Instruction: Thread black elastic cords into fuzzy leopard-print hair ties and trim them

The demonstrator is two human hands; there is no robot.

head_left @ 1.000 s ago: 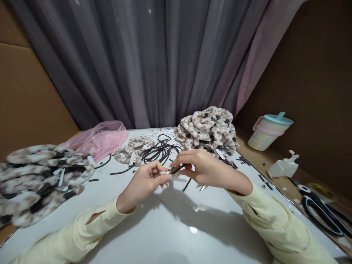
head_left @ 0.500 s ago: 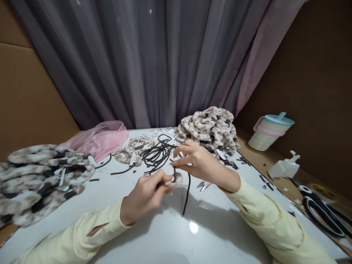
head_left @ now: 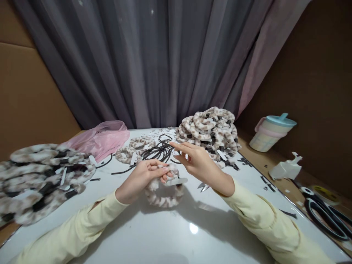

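Cream-and-brown plush covers the furry ring (head_left: 165, 201) near the middle of the view, its loop hanging below the fingers above the near part of the white, glossy tabletop (head_left: 154, 238); whether its lower edge touches that surface, I cannot tell. Of the two bare hands, the left hand (head_left: 147, 179) pinches the ring's upper part between thumb and fingers, and a white oblong tag (head_left: 177, 181) juts from it toward the right. Released, the right hand (head_left: 199, 161) has its fingers stretched out and its thumb apart from them, near a loose tangle of dark, thin cord (head_left: 158, 150) just beyond the left hand. Pale yellow sleeves (head_left: 264, 216) cover both forearms. Beside the right wrist, the silver tips of a small metal cutting tool (head_left: 203, 187) show. Left of the tangle lie a few smaller-looking plush rings (head_left: 129, 152), with a crumpled pink plastic bag (head_left: 103, 137) behind them. One large pile of tagged plush rings (head_left: 30, 178) fills the left side; another heap (head_left: 220, 135) stands behind the right hand. Short dark cord pieces (head_left: 268, 184) are scattered by the right edge, near black-handled scissors (head_left: 326, 212).
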